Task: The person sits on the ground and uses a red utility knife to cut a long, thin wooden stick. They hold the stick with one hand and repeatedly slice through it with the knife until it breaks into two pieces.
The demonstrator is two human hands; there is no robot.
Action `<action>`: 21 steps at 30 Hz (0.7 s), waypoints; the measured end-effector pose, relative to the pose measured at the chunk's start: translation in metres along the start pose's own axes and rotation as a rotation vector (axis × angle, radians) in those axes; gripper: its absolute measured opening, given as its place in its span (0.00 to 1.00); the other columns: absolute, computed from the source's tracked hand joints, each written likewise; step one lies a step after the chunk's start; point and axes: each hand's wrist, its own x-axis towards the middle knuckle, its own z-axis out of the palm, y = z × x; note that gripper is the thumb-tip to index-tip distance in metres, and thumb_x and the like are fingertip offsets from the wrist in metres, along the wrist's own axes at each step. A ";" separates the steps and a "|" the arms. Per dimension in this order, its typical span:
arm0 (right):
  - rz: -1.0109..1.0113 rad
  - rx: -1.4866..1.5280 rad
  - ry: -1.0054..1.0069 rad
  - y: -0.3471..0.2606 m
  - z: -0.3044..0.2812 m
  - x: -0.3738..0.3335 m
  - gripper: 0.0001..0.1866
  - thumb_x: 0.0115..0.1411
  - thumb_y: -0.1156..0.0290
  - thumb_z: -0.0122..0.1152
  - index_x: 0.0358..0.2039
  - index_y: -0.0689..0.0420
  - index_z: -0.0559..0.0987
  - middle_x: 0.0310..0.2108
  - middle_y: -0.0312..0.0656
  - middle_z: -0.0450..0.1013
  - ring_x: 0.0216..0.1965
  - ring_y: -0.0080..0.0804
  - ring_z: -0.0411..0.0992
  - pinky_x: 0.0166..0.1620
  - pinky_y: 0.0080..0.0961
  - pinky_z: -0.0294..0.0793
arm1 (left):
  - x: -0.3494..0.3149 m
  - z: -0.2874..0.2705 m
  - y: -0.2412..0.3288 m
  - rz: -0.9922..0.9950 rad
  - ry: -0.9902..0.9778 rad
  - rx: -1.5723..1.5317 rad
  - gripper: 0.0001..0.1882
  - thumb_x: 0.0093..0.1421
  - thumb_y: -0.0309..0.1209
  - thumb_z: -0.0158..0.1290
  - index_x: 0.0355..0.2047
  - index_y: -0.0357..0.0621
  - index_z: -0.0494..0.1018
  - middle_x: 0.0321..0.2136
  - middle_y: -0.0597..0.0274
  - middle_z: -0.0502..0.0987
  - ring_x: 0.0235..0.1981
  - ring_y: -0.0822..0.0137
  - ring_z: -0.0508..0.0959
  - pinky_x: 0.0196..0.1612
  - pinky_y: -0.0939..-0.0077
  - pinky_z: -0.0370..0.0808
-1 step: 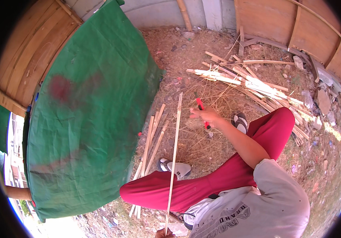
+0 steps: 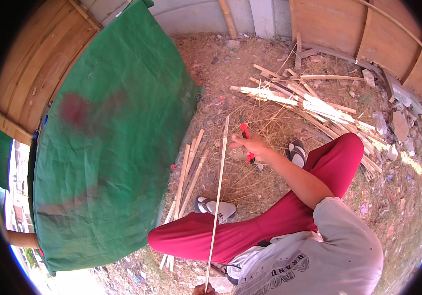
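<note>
My left hand (image 2: 204,289), partly cut off at the lower edge, is closed around the lower end of a long, thin bamboo strip (image 2: 219,196). The strip rises across my left leg, its upper end over the straw-strewn ground. In my right hand (image 2: 256,147) is a red utility knife (image 2: 245,131) with black parts, its dark tip pointing away from me. My right fingertips reach out beside the upper part of the strip; whether they touch it I cannot tell.
Several split bamboo pieces (image 2: 187,172) lie left of the strip, beside a green tarp (image 2: 112,147). A larger pile of bamboo strips (image 2: 319,105) spreads at the far right. My sandalled feet (image 2: 224,210) rest on the ground. Wooden panels (image 2: 334,24) stand behind.
The strip's upper end has swung slightly right. My right hand has shifted a little left toward it, and the knife stands more upright. My left hand stays in place.
</note>
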 end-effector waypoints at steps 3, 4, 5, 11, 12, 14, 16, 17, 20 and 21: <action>0.031 0.079 -0.089 0.007 -0.003 0.003 0.32 0.61 0.51 0.70 0.55 0.64 0.75 0.43 0.46 0.82 0.17 0.18 0.53 0.24 0.19 0.59 | 0.004 0.000 0.002 -0.003 -0.015 -0.012 0.13 0.61 0.35 0.58 0.39 0.38 0.77 0.29 0.49 0.81 0.33 0.55 0.83 0.33 0.59 0.76; 0.007 0.100 -0.066 0.005 0.002 0.000 0.27 0.60 0.53 0.71 0.49 0.63 0.79 0.41 0.43 0.82 0.17 0.17 0.56 0.24 0.19 0.59 | 0.004 0.001 0.003 -0.011 -0.012 -0.021 0.13 0.61 0.36 0.58 0.39 0.38 0.77 0.29 0.49 0.81 0.33 0.55 0.83 0.33 0.59 0.76; -0.009 0.078 -0.027 0.001 0.006 -0.004 0.26 0.59 0.54 0.72 0.46 0.63 0.80 0.39 0.43 0.82 0.17 0.17 0.56 0.23 0.19 0.59 | 0.004 0.001 0.004 -0.019 -0.011 -0.026 0.13 0.61 0.36 0.58 0.39 0.38 0.77 0.30 0.49 0.81 0.33 0.55 0.83 0.33 0.59 0.76; -0.111 -0.010 0.114 -0.010 0.009 -0.011 0.20 0.55 0.57 0.77 0.36 0.61 0.83 0.30 0.39 0.80 0.17 0.17 0.59 0.21 0.20 0.56 | 0.011 -0.001 0.009 -0.048 -0.014 -0.045 0.13 0.61 0.36 0.58 0.39 0.38 0.78 0.30 0.48 0.81 0.33 0.55 0.83 0.33 0.58 0.76; -0.128 -0.036 0.130 -0.010 0.008 -0.011 0.19 0.55 0.57 0.77 0.35 0.60 0.83 0.29 0.38 0.80 0.17 0.16 0.60 0.21 0.20 0.56 | 0.013 -0.001 0.008 -0.054 -0.011 -0.050 0.13 0.61 0.36 0.58 0.39 0.38 0.78 0.30 0.48 0.81 0.33 0.55 0.83 0.33 0.58 0.76; -0.142 -0.085 0.184 -0.011 0.008 -0.011 0.19 0.54 0.57 0.78 0.32 0.59 0.82 0.27 0.36 0.78 0.17 0.16 0.60 0.20 0.21 0.55 | 0.017 -0.002 0.010 -0.065 -0.007 -0.059 0.13 0.61 0.37 0.58 0.39 0.38 0.78 0.30 0.48 0.81 0.33 0.55 0.83 0.33 0.58 0.76; -0.138 -0.133 0.261 -0.016 0.013 -0.015 0.19 0.52 0.57 0.80 0.28 0.58 0.80 0.23 0.34 0.75 0.16 0.17 0.60 0.20 0.22 0.55 | 0.020 -0.003 0.011 -0.078 -0.001 -0.065 0.13 0.61 0.37 0.57 0.39 0.38 0.78 0.30 0.48 0.81 0.33 0.55 0.83 0.33 0.58 0.76; -0.158 -0.128 0.264 -0.019 0.018 -0.019 0.20 0.51 0.58 0.81 0.26 0.58 0.79 0.21 0.33 0.73 0.16 0.17 0.59 0.20 0.22 0.54 | 0.021 -0.003 0.011 -0.086 0.004 -0.070 0.14 0.61 0.37 0.57 0.39 0.38 0.78 0.30 0.48 0.81 0.33 0.55 0.83 0.33 0.58 0.76; -0.206 -0.104 0.279 -0.024 0.024 -0.029 0.22 0.49 0.58 0.82 0.23 0.55 0.75 0.18 0.31 0.69 0.15 0.17 0.58 0.19 0.23 0.52 | 0.024 -0.004 0.012 -0.102 0.021 -0.072 0.14 0.62 0.37 0.57 0.39 0.38 0.78 0.30 0.48 0.82 0.33 0.54 0.83 0.33 0.58 0.76; -0.210 -0.092 0.284 -0.022 0.023 -0.027 0.22 0.48 0.58 0.82 0.22 0.55 0.74 0.17 0.31 0.68 0.15 0.17 0.58 0.18 0.23 0.51 | 0.026 -0.004 0.012 -0.106 0.028 -0.067 0.14 0.62 0.37 0.57 0.39 0.38 0.78 0.30 0.48 0.82 0.33 0.54 0.83 0.33 0.58 0.76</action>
